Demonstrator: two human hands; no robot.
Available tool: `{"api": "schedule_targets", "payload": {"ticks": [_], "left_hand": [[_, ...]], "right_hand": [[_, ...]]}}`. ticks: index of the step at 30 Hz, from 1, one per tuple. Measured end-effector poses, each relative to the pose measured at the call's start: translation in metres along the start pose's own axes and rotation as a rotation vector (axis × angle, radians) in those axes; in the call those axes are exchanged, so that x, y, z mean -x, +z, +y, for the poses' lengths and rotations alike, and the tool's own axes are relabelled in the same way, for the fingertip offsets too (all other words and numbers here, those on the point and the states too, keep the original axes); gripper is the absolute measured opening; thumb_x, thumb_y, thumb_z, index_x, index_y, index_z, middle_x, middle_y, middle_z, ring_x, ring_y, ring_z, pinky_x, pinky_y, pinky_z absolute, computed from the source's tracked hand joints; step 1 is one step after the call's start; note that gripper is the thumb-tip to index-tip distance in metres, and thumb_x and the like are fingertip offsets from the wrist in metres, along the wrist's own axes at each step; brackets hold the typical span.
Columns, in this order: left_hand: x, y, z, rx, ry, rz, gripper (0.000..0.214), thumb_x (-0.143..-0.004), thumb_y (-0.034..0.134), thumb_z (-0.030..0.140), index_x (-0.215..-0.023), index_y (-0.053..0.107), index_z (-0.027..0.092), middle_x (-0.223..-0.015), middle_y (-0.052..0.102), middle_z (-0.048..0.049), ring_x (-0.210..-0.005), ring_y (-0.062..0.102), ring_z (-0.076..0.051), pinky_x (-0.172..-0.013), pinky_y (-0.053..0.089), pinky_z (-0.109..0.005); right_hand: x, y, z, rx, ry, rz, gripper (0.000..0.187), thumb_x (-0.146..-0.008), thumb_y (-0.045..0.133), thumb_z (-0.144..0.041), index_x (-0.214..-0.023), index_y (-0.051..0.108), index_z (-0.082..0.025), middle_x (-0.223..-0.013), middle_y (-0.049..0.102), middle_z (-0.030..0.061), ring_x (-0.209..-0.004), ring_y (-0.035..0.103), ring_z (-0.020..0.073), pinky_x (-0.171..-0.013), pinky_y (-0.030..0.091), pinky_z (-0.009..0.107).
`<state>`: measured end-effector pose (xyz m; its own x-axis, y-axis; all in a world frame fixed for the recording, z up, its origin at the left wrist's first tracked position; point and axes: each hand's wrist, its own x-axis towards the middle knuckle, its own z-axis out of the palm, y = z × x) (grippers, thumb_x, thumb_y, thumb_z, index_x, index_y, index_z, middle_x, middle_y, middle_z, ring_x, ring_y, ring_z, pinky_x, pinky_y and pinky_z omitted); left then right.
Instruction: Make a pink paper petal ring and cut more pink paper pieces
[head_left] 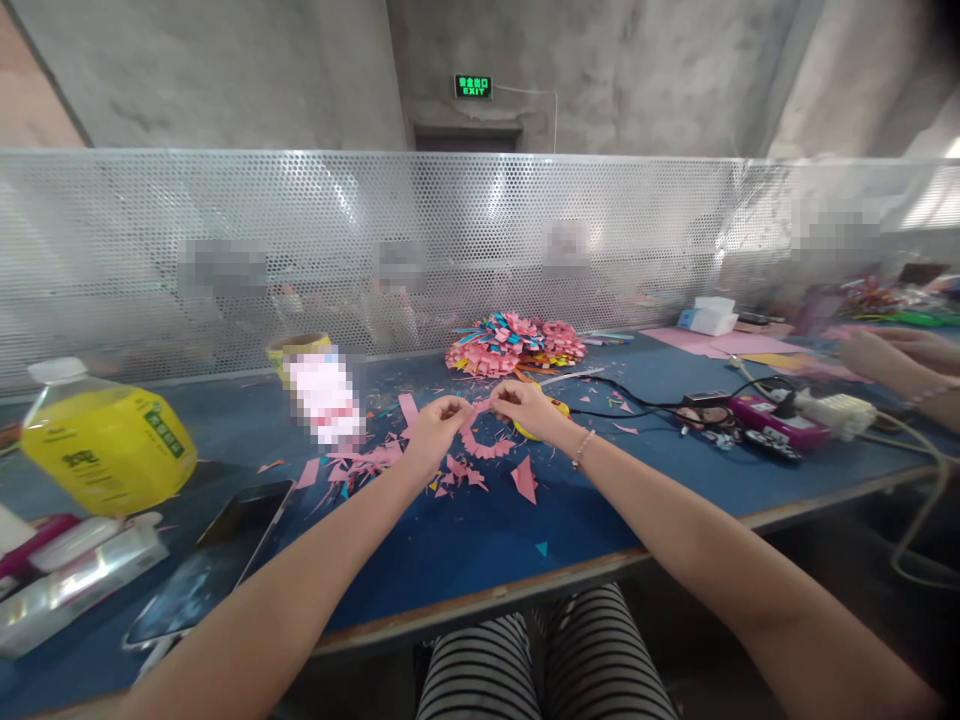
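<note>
Both my hands are raised over the blue table (pixel 480 540) and pinch the same fringed pink paper strip (pixel 480 440), which sags in a curve between them. My left hand (pixel 433 428) grips the strip's left end with closed fingers. My right hand (pixel 525 405) pinches the right end; a bracelet sits on that wrist. Pink paper scraps (pixel 375 460) lie scattered on the table under and to the left of my hands. A yellow object (pixel 556 408) peeks out behind my right hand.
A pile of finished pink paper flowers (pixel 514 345) lies beyond my hands. A yellow bottle (pixel 105 440), a phone (pixel 214 570) and a clear box (pixel 75 580) sit left. Cables and a power strip (pixel 832 412) lie right, near another person's hands (pixel 900 360). A perforated metal screen (pixel 480 240) backs the table.
</note>
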<state>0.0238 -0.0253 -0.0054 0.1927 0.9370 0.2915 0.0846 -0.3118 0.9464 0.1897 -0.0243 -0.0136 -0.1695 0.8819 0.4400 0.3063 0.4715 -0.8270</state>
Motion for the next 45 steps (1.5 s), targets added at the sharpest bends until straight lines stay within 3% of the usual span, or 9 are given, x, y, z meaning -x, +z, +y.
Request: {"api": "schedule_targets", "payload": {"ticks": [5, 11, 16, 30, 37, 42, 45], "left_hand": [[0.001, 0.001, 0.0, 0.14, -0.093, 0.036, 0.028, -0.065, 0.057, 0.045, -0.063, 0.059, 0.017, -0.066, 0.056, -0.0022, -0.061, 0.049, -0.012, -0.055, 0.037, -0.024], [0.002, 0.0, 0.003, 0.008, 0.017, -0.036, 0.023, -0.058, 0.067, 0.037, -0.062, 0.057, 0.016, -0.059, 0.054, 0.0009, -0.055, 0.045, -0.01, -0.055, 0.036, -0.024], [0.001, -0.001, 0.004, -0.07, 0.049, -0.046, 0.023, -0.061, 0.064, 0.039, -0.061, 0.057, 0.017, -0.057, 0.053, 0.0014, -0.053, 0.044, -0.01, -0.054, 0.034, -0.024], [0.0, 0.0, -0.002, 0.032, 0.004, -0.053, 0.019, -0.059, 0.064, 0.03, -0.07, 0.057, 0.017, -0.063, 0.055, 0.0011, -0.056, 0.049, -0.01, -0.056, 0.039, -0.024], [0.002, 0.0, 0.005, -0.21, 0.112, -0.049, 0.019, -0.064, 0.061, 0.034, -0.07, 0.058, 0.016, -0.067, 0.058, -0.0016, -0.063, 0.052, -0.013, -0.061, 0.041, -0.026], [-0.002, -0.004, 0.001, -0.295, 0.113, -0.033, 0.015, -0.068, 0.055, 0.032, -0.069, 0.058, 0.017, -0.067, 0.06, -0.0013, -0.065, 0.054, -0.014, -0.064, 0.041, -0.027], [-0.006, -0.006, -0.005, -0.288, 0.085, -0.014, 0.016, -0.068, 0.055, 0.033, -0.069, 0.056, 0.017, -0.066, 0.059, -0.0007, -0.063, 0.053, -0.014, -0.062, 0.041, -0.027]], "right_hand": [[-0.002, -0.001, 0.003, 0.009, 0.016, 0.017, 0.007, -0.069, 0.049, -0.024, -0.067, 0.05, -0.018, -0.057, 0.051, -0.003, -0.052, 0.05, 0.0094, -0.052, 0.041, 0.022], [-0.001, -0.003, -0.002, -0.02, 0.024, -0.008, 0.009, -0.069, 0.05, -0.025, -0.065, 0.049, -0.018, -0.055, 0.05, -0.0034, -0.05, 0.049, 0.009, -0.051, 0.04, 0.022], [0.001, -0.002, -0.006, -0.017, 0.016, -0.012, 0.01, -0.07, 0.051, -0.027, -0.067, 0.049, -0.018, -0.055, 0.05, -0.0038, -0.05, 0.048, 0.0085, -0.05, 0.039, 0.021], [0.002, 0.0, -0.007, 0.01, 0.019, -0.021, 0.01, -0.071, 0.05, -0.028, -0.067, 0.05, -0.018, -0.057, 0.049, -0.0033, -0.051, 0.047, 0.0089, -0.048, 0.038, 0.021], [0.003, 0.003, -0.012, 0.039, 0.032, -0.067, 0.014, -0.073, 0.05, -0.029, -0.068, 0.052, -0.016, -0.059, 0.052, -0.002, -0.052, 0.049, 0.0087, -0.05, 0.039, 0.021], [0.005, -0.006, -0.012, 0.349, -0.091, -0.062, 0.018, -0.075, 0.052, -0.033, -0.071, 0.056, -0.016, -0.064, 0.057, -0.0003, -0.058, 0.049, 0.0089, -0.055, 0.037, 0.021], [0.006, -0.014, -0.015, 0.585, -0.184, -0.171, 0.019, -0.076, 0.053, -0.031, -0.064, 0.055, -0.015, -0.061, 0.055, -0.0007, -0.056, 0.046, 0.0082, -0.055, 0.033, 0.021]]}}
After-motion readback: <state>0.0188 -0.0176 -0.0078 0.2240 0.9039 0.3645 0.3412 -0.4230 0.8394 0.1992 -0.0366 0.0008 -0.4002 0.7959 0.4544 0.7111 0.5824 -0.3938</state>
